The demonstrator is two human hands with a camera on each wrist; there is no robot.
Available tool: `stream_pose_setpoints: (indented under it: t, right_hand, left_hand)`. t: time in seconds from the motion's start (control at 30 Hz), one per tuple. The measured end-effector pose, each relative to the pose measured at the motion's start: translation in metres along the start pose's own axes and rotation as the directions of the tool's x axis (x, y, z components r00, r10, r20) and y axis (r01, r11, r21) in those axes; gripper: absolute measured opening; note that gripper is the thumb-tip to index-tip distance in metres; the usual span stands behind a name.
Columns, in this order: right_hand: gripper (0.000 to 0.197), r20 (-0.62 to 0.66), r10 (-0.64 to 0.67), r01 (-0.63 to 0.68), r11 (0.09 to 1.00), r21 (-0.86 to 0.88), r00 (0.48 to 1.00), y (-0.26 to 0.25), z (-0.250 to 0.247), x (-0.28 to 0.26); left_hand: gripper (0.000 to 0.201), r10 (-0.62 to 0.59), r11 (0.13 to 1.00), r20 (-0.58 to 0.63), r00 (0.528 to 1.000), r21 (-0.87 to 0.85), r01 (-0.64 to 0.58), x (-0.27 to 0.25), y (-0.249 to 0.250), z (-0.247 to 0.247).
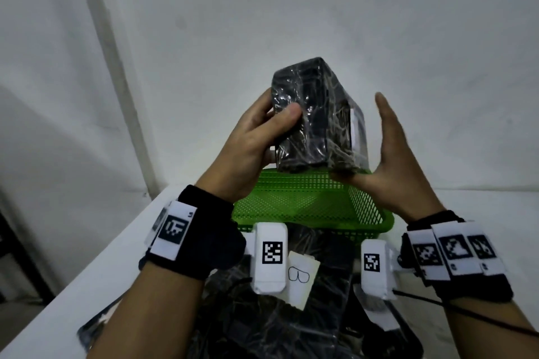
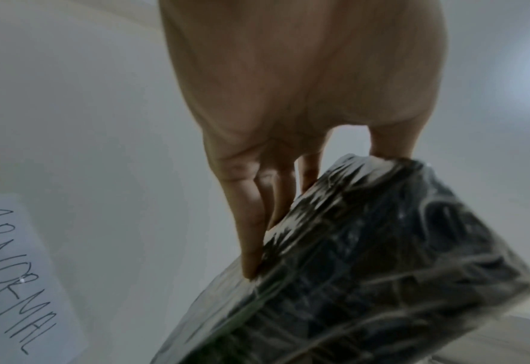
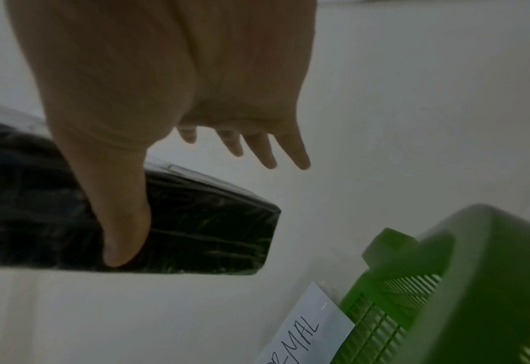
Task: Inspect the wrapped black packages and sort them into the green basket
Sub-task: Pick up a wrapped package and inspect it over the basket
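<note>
One wrapped black package is up in the air between our hands, held above the green basket that sits on the white tabletop. Our left hand grips it, thumb curled over the near face and fingers behind the far side, while our right hand is spread with straight fingers, only its thumb pressing under the lower corner. The package looks like a stiff, boxy block that keeps its edges, so we judge it rigid and light enough for one hand. Its clear film is wrinkled and glossy, probably slippery, so we would take hold across two opposite flat faces rather than by the loose wrap. A pale label shows on the side facing our right hand. More wrapped black packages lie on the tabletop close to us, one carrying a paper tag. Beside the basket lies a handwritten sheet; in the left wrist view it reads "ABNORMAL". We cannot tell whether this package has any fault.
</note>
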State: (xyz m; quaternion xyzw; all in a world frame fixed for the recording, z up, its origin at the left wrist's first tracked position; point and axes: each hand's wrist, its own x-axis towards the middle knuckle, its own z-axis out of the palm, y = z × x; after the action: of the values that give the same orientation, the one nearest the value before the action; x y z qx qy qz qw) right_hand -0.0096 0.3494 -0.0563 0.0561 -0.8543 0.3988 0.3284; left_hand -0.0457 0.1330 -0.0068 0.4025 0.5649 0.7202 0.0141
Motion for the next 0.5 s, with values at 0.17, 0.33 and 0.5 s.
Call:
stream_pose_setpoints:
  t: [0.17,0.33,0.5]
  right_hand:
    - [0.135,0.004,0.060,-0.060,0.988,0.145,0.998,0.006,-0.018,0.000]
    - [0.105,-0.157,-0.016,0.034,0.993,0.115,0.987,0.029,-0.043,0.005]
    - [0.088,-0.249,0.004,-0.010,1.000,-0.025,0.969,0.049,-0.075,0.001]
  left_hand:
    - [0.049,-0.043,0.997,-0.098,0.994,-0.071,0.037,0.004,-0.005,0.000]
    - [0.017,0.054,0.990,-0.347,0.936,0.138,-0.006,0.011,-0.015,-0.005]
    - [0.009,-0.092,0.894,-0.220,0.971,0.412,0.178,0.033,-0.029,0.006]
